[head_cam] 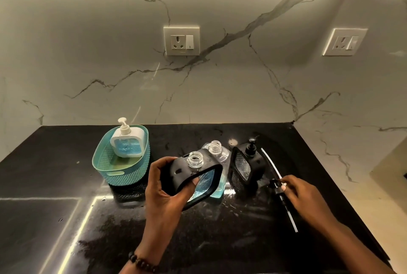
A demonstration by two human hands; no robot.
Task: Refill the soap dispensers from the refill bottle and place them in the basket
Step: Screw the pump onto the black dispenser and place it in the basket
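Note:
My left hand [164, 187] grips a black-framed soap dispenser [193, 176], tilted, its clear neck open with no pump on it and blue soap inside. Just behind it stands the clear refill bottle [218, 157], uncapped, with blue liquid low in it. My right hand [301, 194] pinches a black pump head [278, 185] with its white tube, lying on the counter. A second black dispenser [245, 166] with its pump on stands to the right of the refill bottle. A white dispenser [127, 141] filled with blue soap leans inside the teal basket [120, 172].
Everything rests on a glossy black stone counter [66, 185], wet in places. A marbled wall with two sockets [181, 41] rises behind. The counter's right edge [343, 187] runs diagonally just beyond my right hand.

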